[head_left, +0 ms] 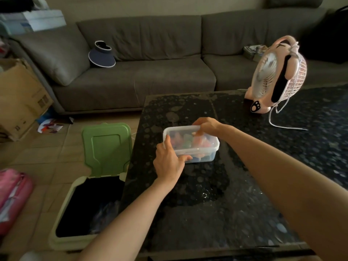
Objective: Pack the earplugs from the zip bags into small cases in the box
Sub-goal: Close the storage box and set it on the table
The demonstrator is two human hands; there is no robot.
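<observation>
The clear plastic box [202, 157] sits on the dark table [207, 204], with the pink fan [278, 76] well beyond it to the right. The left hand [167, 162] grips the box's near-left corner, thumb on the near wall and fingers curled over the rim. The right hand [207, 126] pinches its far rim. Pastel shapes blur inside it, possibly cases or bags. The box is probably light, stiff and a little slick, so it is best held at opposite rims. Its thin walls may flex if squeezed.
</observation>
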